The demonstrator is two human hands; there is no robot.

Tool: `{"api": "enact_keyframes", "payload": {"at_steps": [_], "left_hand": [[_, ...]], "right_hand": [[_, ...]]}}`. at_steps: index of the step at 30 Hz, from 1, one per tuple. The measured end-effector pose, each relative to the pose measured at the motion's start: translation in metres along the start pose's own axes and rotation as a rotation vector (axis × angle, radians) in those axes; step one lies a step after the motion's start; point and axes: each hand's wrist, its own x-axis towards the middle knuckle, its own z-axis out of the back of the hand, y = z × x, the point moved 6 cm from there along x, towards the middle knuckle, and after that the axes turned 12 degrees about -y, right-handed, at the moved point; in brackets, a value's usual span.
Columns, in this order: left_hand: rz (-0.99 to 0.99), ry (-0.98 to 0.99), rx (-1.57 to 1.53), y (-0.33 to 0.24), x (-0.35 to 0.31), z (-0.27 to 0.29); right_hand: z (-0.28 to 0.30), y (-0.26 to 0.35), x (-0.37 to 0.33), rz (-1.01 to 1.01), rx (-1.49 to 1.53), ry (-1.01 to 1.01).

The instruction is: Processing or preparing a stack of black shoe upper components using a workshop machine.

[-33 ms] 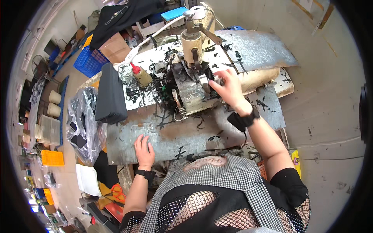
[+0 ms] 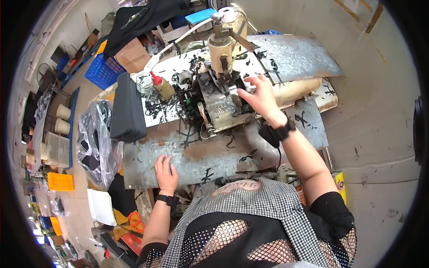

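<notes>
My right hand (image 2: 260,99), with fingers curved apart, is at the right side of a worn, cream-coloured machine (image 2: 221,105) that looks like an industrial sewing machine. Its thumb is next to a shiny metal part (image 2: 234,95); whether it touches cannot be told. Nothing shows in its grasp. My left hand (image 2: 166,174) lies open at the front edge of a grey metal sheet (image 2: 156,156), fingers spread and empty. Black scraps and a bottle with a red cap (image 2: 163,86) are left of the machine's head.
A long black padded block (image 2: 127,109) stands on the table's left end, beside a clear plastic bag (image 2: 96,143). A blue crate (image 2: 104,70) is behind it. Orange-handled scissors (image 2: 135,222) lie at lower left. A grey wall (image 2: 375,111) rises on the right.
My right hand has shifted slightly left and up beside the machine, its fingers spread a little differently. My left hand has stayed in place.
</notes>
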Motion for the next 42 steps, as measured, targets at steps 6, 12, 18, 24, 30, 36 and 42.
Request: {"api": "enact_keyframes", "payload": {"at_steps": [6, 12, 18, 24, 30, 36, 42], "left_hand": [[-0.006, -0.004, -0.010, -0.002, 0.001, -0.002], [0.018, -0.020, -0.007, 0.001, -0.001, 0.000], [-0.003, -0.018, -0.001, -0.003, 0.002, 0.000], [0.001, 0.017, 0.009, -0.001, 0.000, -0.001], [-0.059, 0.024, 0.042, -0.005, 0.005, -0.003], [-0.052, 0.027, 0.063, -0.003, 0.003, -0.006], [-0.051, 0.044, 0.082, -0.001, 0.000, -0.007]], "right_hand": [[-0.055, -0.028, 0.033, -0.264, -0.166, 0.307], [-0.003, -0.025, 0.046, 0.124, -0.369, -0.276], [-0.046, -0.025, 0.035, -0.147, 0.229, 0.338], [-0.061, -0.031, 0.036, -0.221, 0.145, 0.438], [-0.071, -0.024, 0.042, -0.163, -0.078, 0.486], [-0.071, -0.022, 0.047, -0.237, -0.048, 0.539], [-0.072, -0.021, 0.043, -0.258, -0.058, 0.498]]}}
